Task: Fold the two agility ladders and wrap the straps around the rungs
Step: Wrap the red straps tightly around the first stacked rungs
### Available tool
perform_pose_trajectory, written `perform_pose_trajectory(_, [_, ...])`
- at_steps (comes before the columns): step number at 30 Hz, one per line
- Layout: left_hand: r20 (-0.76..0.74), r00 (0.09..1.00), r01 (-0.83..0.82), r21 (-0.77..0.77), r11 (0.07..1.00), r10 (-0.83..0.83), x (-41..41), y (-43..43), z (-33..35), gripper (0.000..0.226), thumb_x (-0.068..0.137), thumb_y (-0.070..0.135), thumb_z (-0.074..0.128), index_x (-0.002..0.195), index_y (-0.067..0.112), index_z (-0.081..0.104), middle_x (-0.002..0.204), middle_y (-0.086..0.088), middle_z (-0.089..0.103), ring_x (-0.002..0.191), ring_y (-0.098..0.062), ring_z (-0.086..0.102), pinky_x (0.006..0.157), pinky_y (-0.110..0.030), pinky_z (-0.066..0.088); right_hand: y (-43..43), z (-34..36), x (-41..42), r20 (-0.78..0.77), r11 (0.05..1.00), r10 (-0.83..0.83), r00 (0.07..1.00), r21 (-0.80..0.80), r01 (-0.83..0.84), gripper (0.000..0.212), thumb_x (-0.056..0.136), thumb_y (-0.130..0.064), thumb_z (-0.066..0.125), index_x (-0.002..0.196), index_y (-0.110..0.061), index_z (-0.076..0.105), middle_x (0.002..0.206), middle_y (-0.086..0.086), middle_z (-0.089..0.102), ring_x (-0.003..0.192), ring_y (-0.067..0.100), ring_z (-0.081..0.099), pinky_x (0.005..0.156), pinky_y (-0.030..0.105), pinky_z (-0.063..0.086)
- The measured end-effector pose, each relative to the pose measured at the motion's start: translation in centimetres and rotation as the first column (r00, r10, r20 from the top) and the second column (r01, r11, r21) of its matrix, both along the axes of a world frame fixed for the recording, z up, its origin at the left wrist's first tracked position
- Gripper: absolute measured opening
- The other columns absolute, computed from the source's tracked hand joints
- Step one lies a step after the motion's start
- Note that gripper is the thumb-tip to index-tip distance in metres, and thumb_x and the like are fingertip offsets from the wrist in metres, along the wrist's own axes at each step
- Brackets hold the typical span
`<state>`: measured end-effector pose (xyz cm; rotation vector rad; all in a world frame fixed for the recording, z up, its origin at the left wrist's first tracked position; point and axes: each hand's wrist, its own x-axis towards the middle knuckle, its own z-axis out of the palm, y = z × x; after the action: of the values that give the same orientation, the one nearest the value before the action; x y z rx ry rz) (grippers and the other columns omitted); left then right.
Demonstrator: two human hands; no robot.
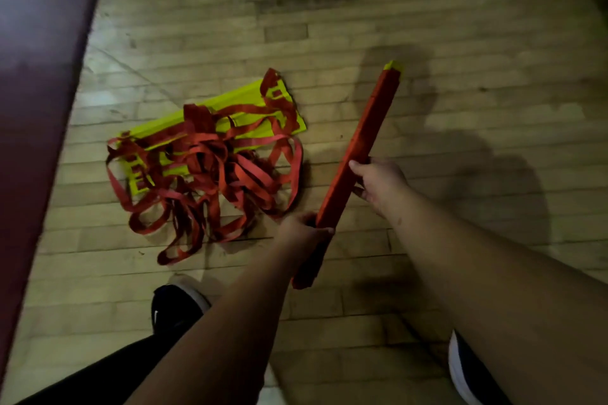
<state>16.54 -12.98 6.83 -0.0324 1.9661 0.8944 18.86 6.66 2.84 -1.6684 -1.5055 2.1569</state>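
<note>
Item one, wrapped ladder bundle (362, 141): a long narrow bar bound in red strap along nearly all its length, with a yellow rung end (393, 66) showing at the far tip. It is held clear of the wooden floor (362, 10) on a slant. The far end points up and away to the right of both hands, and the near end runs down past the left hand toward the person.

Left hand (304, 228): fingers curled round the lower part of the bundle, gripping it from the left side.

Right hand (381, 182): placed further up the bundle, beyond and to the right of the left hand. It is wrapped round the bar from the right side, with fingertips visible on its upper face. The hands are apart, with a stretch of red binding between them.

Item two, loose ladder (210, 154): on the floor to the left of both hands, touching neither. Its yellow rungs (237, 102) lie flat and roughly stacked. Its red straps (230, 181) lie in a tangled heap over and in front of them, with loops spilling toward the person.

Other: a maroon surface (39, 76) stands far left of the hands. A dark shoe (176, 309) sits below the left forearm. A second shoe (460, 368) sits under the right forearm, partly hidden
</note>
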Motion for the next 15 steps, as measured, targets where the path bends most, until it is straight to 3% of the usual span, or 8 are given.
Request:
perform_pose_trajectory(2, [0.024,0.999,0.034,-0.042,0.999,-0.033,-0.3,0.1,-2.8,0.032,0.088,0.016,0.089,0.118,0.017,0.078,0.097,-0.002,0.079,0.087,-0.018,0.074,0.088,-0.038,0.063,-0.1,-3.0,0.1,0.055,0.999,0.031,0.998,0.010,-0.032,0.006,0.101,-0.017,0.075,0.107,-0.016,0.078,0.108,0.006,0.081,0.103,0.026,0.078,0.095,0.048,0.064])
perform_pose_trajectory(5, [0.048,0.994,0.103,-0.105,0.989,-0.098,-0.3,0.4,-6.3,0.032,0.085,0.022,0.091,0.113,0.021,0.076,0.100,-0.001,0.079,0.092,-0.020,0.077,0.093,-0.044,0.065,0.0,-6.3,0.2,0.168,0.996,0.079,0.983,0.019,-0.083,0.008,0.099,-0.023,0.078,0.102,-0.015,0.077,0.109,0.008,0.081,0.102,0.030,0.078,0.093,0.052,0.066])
perform_pose_trajectory(7, [0.029,0.983,0.182,-0.152,0.972,-0.179,-0.3,0.6,-7.7,0.032,0.085,0.024,0.090,0.114,0.023,0.076,0.099,0.001,0.077,0.092,-0.019,0.075,0.090,-0.039,0.064,0.0,-7.6,0.2,0.247,0.992,0.106,0.963,0.040,-0.120,0.012,0.100,-0.024,0.077,0.104,-0.012,0.075,0.108,0.010,0.079,0.090,0.026,0.076,0.072,0.037,0.063])
perform_pose_trajectory(8, [0.009,0.972,0.234,-0.176,0.956,-0.236,-0.4,0.7,-8.3,0.032,0.085,0.025,0.089,0.113,0.021,0.076,0.096,0.001,0.075,0.089,-0.018,0.073,0.083,-0.035,0.062,-0.2,-7.9,0.3,0.283,0.989,0.117,0.952,0.057,-0.138,0.014,0.101,-0.024,0.076,0.107,-0.012,0.075,0.106,0.009,0.078,0.081,0.022,0.072,0.061,0.030,0.055])
perform_pose_trajectory(10, [-0.004,0.935,0.344,-0.232,0.910,-0.354,-0.4,0.9,-9.2,0.027,0.086,0.030,0.087,0.107,0.019,0.074,0.089,0.002,0.070,0.080,-0.016,0.067,0.066,-0.029,0.053,-0.3,-8.9,0.6,0.334,0.984,0.112,0.936,0.091,-0.150,0.022,0.101,-0.025,0.077,0.116,-0.009,0.075,0.106,0.009,0.078,0.075,0.021,0.069,0.054,0.027,0.043])
perform_pose_trajectory(11, [-0.007,0.915,0.387,-0.259,0.885,-0.403,-0.4,1.1,-9.5,0.027,0.087,0.034,0.085,0.108,0.019,0.074,0.090,0.001,0.069,0.081,-0.017,0.066,0.063,-0.029,0.049,-0.4,-9.4,0.7,0.350,0.982,0.117,0.929,0.099,-0.161,0.026,0.100,-0.027,0.077,0.119,-0.009,0.075,0.106,0.009,0.078,0.075,0.023,0.069,0.054,0.027,0.042])
perform_pose_trajectory(13, [-0.031,0.877,0.447,-0.313,0.838,-0.480,-0.4,1.4,-9.9,0.028,0.089,0.040,0.080,0.108,0.022,0.073,0.098,-0.002,0.072,0.090,-0.023,0.069,0.073,-0.032,0.054,-0.6,-9.7,0.8,0.365,0.972,0.136,0.921,0.132,-0.196,0.033,0.099,-0.033,0.078,0.124,-0.012,0.074,0.107,0.010,0.078,0.081,0.027,0.072,0.059,0.030,0.049])
perform_pose_trajectory(15, [-0.049,0.836,0.491,-0.379,0.785,-0.547,-0.5,1.9,-10.0,0.027,0.087,0.047,0.077,0.100,0.025,0.070,0.100,-0.002,0.072,0.095,-0.026,0.072,0.083,-0.037,0.060,-0.9,-9.7,0.8,0.393,0.956,0.152,0.907,0.176,-0.236,0.045,0.096,-0.040,0.080,0.132,-0.014,0.072,0.115,0.012,0.078,0.098,0.033,0.076,0.080,0.042,0.063])
